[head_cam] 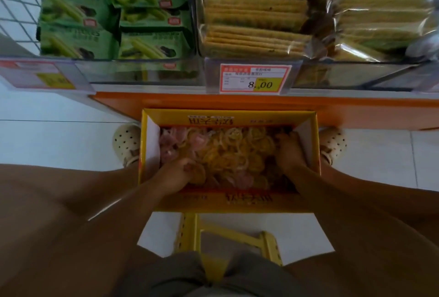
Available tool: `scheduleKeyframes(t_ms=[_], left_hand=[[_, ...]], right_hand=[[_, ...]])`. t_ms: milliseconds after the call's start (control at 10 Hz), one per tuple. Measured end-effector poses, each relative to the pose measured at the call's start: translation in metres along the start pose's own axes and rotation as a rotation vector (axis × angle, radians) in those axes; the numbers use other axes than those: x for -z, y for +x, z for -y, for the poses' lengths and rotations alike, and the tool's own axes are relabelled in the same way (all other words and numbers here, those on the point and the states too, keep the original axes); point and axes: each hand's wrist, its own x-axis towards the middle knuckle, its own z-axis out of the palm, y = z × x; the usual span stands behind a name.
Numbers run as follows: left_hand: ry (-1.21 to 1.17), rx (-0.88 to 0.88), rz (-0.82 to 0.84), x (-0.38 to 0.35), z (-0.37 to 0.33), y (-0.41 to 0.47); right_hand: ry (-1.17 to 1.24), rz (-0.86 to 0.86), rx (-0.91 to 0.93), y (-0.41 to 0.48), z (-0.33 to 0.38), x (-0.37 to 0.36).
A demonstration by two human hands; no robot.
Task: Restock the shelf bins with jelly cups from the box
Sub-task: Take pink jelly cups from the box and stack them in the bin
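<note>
A box (228,202) of jelly cups (237,154) sits on the floor (59,139) before the shelf (152,87) — a shoe (126,141) at each side, a stool (237,232) on its near side — with the left hand (175,175) at its near left and the right hand (288,151) by its right wall.

Dim, soft indoor light; glare streaks the clear plastic cracker wrappers (370,6) (upper right), and wide-angle distortion blurs the edges.

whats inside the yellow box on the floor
Loose jelly cups, pink and yellow-orange, fill the yellow box. The left hand grips a few; the right hand rests among them by the right wall. The cups and hands hide the box's bottom.
</note>
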Motion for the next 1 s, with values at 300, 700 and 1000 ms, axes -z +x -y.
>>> scheduleKeyframes(t_ms=[300,700,1000], left_hand=[[0.017,-0.036,-0.055,-0.007,0.002,-0.001],[-0.53,-0.082,0.131,-0.017,-0.027,-0.006],[-0.64,0.073,-0.033,0.011,0.006,-0.01]], right_hand=[[0.305,0.083,-0.205,-0.019,0.006,0.014],[0.984,0.23,-0.023,-0.077,0.055,0.047],[0.786,0.526,-0.14,-0.057,0.043,0.041]])
